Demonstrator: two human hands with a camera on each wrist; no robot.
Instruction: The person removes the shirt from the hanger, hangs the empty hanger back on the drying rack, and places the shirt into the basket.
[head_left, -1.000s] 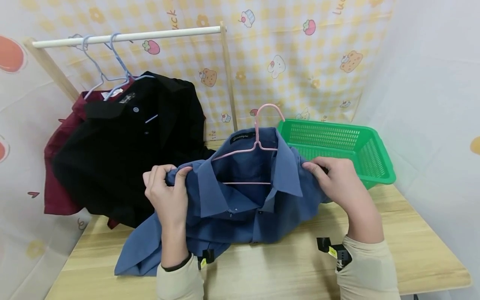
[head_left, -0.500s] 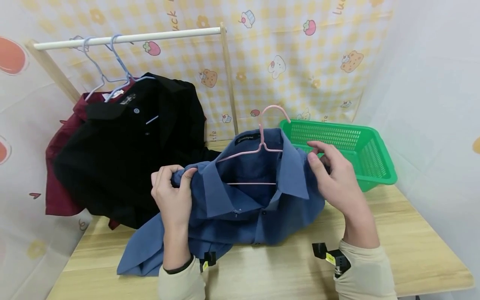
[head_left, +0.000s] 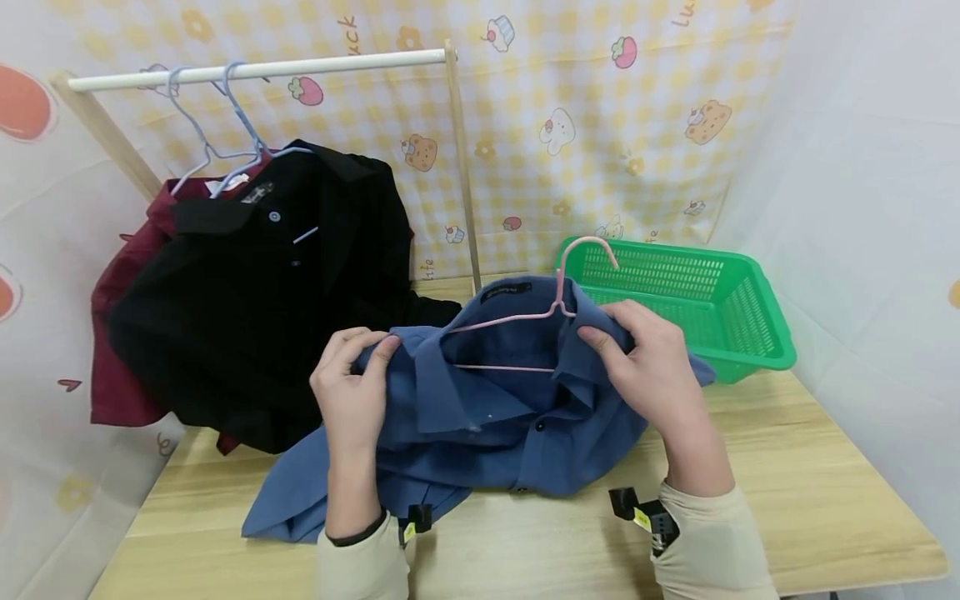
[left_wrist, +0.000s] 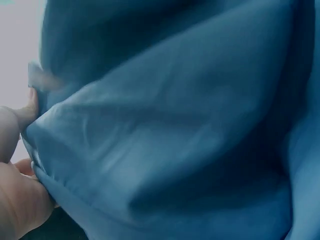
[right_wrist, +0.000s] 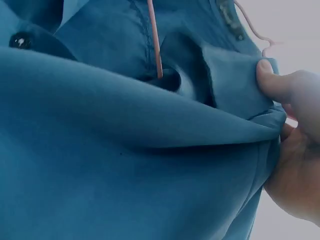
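– Yellow-checked cloth backdrop [head_left: 525, 183] behind, pale wood-grain table [head_left: 525, 550] below. And the blue collared cloth shirt [head_left: 472, 458]?

– Over the table's middle, with cloth spread out near left; inside the open neck, a thin pink hanger [head_left: 559, 305], tilted towards the green perforated plastic basket [head_left: 675, 271] at far right.

– Held how?

– With the left hand [head_left: 351, 392], pinching the left shoulder between thumb and fingers; with the right hand [head_left: 648, 362], gripping bunched cloth at the right of the collar [head_left: 438, 392].

– Anything to fear?

– Possibly a slip off one hanger end, from tugging unevenly; impossible to see either end under the cloth. Probably a creased collar too, from squeezing there. Perhaps also a snag on the basket, if tipped farther right.
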